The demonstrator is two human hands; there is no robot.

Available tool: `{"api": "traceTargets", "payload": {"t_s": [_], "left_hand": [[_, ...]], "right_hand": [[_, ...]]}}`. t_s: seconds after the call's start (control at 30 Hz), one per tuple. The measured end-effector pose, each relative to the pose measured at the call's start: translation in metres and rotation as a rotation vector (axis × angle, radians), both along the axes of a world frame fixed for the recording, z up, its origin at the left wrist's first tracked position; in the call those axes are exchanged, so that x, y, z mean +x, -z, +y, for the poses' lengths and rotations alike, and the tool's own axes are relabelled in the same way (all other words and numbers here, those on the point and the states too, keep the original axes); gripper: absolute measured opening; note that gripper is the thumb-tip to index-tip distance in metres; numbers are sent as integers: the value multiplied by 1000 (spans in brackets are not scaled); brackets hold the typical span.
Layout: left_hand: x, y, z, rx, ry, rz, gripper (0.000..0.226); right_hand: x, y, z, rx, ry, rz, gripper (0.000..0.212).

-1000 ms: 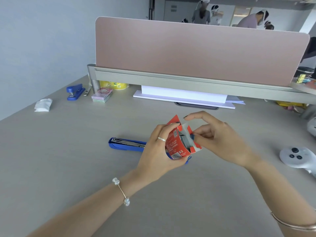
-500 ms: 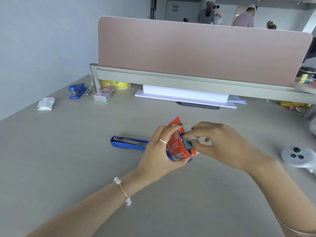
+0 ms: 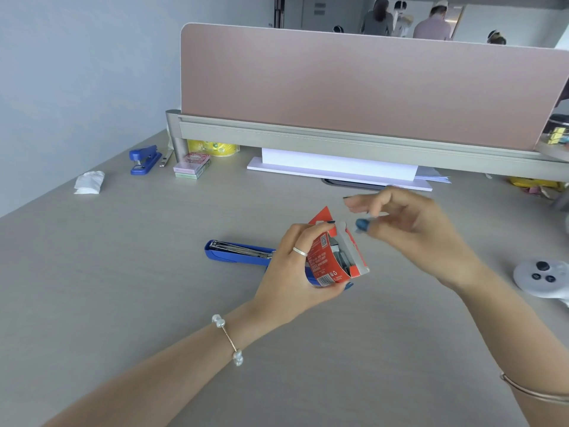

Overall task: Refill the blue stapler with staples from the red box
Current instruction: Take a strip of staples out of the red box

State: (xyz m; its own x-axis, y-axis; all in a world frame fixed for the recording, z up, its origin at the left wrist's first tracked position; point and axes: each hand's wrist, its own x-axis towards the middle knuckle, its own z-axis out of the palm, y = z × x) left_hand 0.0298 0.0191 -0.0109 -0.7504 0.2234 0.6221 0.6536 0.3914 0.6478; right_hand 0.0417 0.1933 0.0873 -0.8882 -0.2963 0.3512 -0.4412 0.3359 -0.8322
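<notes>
My left hand (image 3: 289,272) grips the red box (image 3: 331,257) above the desk, its open end tilted up to the right, with grey staple strips showing inside. Just right of and above the box's mouth hovers my right hand (image 3: 409,229), blurred, its fingers apart and nothing visible between them. The blue stapler (image 3: 237,252) lies on the desk, opened flat with its metal channel facing up; its right end is hidden behind my left hand and the box.
A second blue stapler (image 3: 144,159), a crumpled tissue (image 3: 89,182) and small boxes (image 3: 191,165) sit at the far left. A white paper stack (image 3: 338,167) lies under the pink partition (image 3: 369,87). A white controller (image 3: 545,277) rests at the right edge.
My right hand pinched into the box's open end half a second ago; it has now lifted up and away to the right with fingers spread. My left hand still holds the box.
</notes>
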Motion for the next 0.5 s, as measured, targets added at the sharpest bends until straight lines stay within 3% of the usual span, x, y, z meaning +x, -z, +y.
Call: {"api": "traceTargets", "payload": {"t_s": [0.1, 0.27, 0.37, 0.5], "left_hand": [[1, 1, 1, -23, 8, -1, 74], [1, 1, 1, -15, 5, -6, 75], [1, 0, 1, 6, 2, -1, 78], [1, -1, 0, 31, 27, 23, 77]], "right_hand": [[0, -7, 3, -245, 66, -116, 24], [0, -6, 7, 37, 109, -188, 13], [2, -2, 1, 134, 29, -225, 19], [4, 2, -7, 266, 61, -77, 19]]}}
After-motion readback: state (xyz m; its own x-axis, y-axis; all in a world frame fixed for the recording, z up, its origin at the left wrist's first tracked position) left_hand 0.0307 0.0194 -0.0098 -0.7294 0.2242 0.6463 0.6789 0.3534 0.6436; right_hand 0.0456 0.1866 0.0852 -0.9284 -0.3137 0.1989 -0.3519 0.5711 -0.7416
